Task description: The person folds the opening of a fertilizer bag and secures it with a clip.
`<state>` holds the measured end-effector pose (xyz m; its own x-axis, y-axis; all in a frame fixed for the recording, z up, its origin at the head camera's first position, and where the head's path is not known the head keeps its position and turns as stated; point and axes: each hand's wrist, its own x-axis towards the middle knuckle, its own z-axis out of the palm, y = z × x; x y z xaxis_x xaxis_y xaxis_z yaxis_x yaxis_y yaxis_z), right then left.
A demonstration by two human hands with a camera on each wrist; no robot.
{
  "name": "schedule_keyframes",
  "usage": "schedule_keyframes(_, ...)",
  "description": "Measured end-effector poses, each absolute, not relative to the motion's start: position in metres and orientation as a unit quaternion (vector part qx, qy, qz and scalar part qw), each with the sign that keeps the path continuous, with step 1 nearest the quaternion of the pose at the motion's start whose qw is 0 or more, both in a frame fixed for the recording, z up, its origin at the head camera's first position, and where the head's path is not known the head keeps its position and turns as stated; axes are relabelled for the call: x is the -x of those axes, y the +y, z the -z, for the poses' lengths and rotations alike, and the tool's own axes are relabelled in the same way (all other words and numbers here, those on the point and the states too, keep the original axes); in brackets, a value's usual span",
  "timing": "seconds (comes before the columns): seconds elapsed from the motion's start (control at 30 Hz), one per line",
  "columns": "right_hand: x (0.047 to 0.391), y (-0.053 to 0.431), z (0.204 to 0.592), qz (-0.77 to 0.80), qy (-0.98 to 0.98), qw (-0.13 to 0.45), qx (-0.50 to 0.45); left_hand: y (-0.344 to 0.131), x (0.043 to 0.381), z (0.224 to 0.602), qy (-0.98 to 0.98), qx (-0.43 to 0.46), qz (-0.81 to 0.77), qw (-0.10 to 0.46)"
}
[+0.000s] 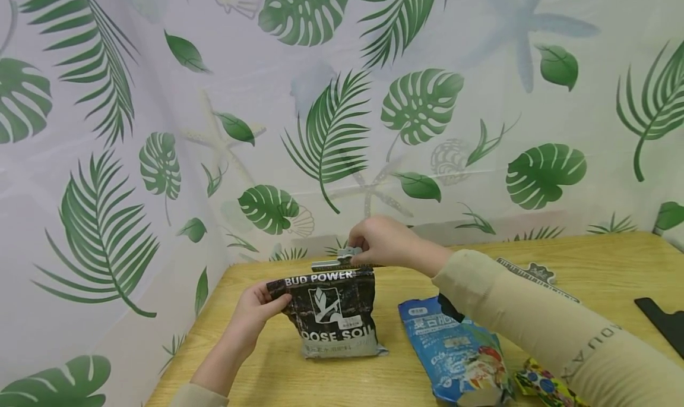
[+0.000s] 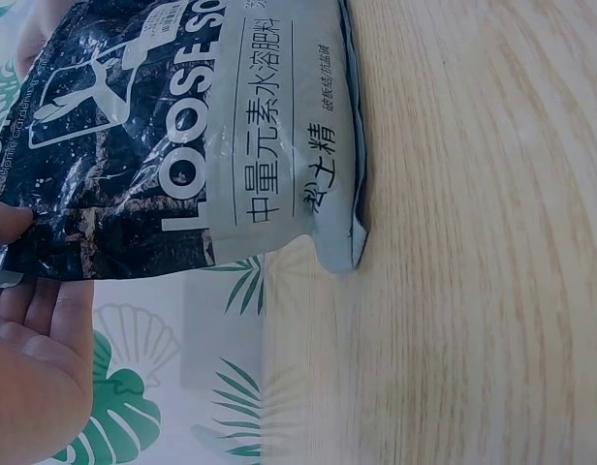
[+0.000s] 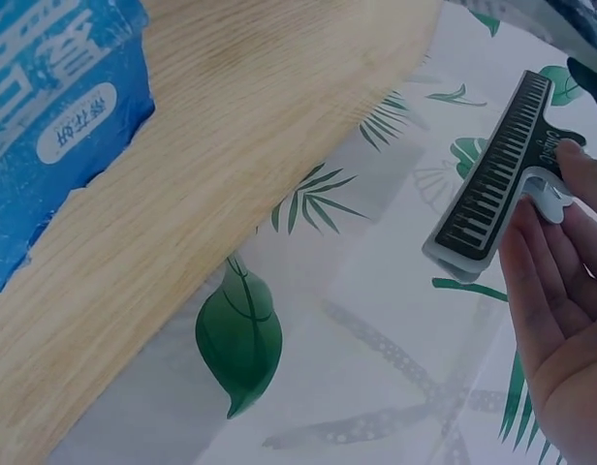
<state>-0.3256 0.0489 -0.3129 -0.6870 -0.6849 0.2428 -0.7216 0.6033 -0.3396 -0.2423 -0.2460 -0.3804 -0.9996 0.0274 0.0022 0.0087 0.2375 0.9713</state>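
Observation:
A black and pale bag marked "LOOSE SOIL" (image 1: 342,303) stands upright on the wooden table. My left hand (image 1: 251,315) pinches its upper left corner, thumb in front and fingers behind, as the left wrist view also shows. Above the bag's top edge my right hand (image 1: 387,243) grips a long bag clip (image 1: 331,265) by its handle. In the right wrist view the clip (image 3: 497,179) has a piano-key pattern along its bar, and the thumb lies on the handle with fingers beneath.
Right of the soil bag lies a blue bag (image 1: 446,353), partly under my right sleeve. Beyond the sleeve are another piano-key clip (image 1: 540,273) and a black flat piece (image 1: 662,327). A colourful yellow packet (image 1: 545,383) lies near the front. Leaf-patterned sheeting (image 1: 342,98) backs the table.

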Motion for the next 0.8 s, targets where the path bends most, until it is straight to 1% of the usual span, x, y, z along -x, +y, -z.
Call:
schedule_keyframes(0.23, 0.317, 0.044, 0.308, -0.195, -0.891, 0.058, -0.405, -0.245, 0.242, 0.381, 0.787, -0.011, -0.617, 0.005)
schedule_keyframes(0.53, 0.313, 0.038, 0.306, -0.156, -0.885, 0.095, -0.429, -0.245, 0.242, 0.38, 0.788, -0.007, -0.616, 0.003)
schedule_keyframes(0.8, 0.31, 0.038, 0.304, -0.16, -0.88, 0.1, -0.435, -0.245, 0.242, 0.381, 0.789, -0.004, -0.614, 0.0)
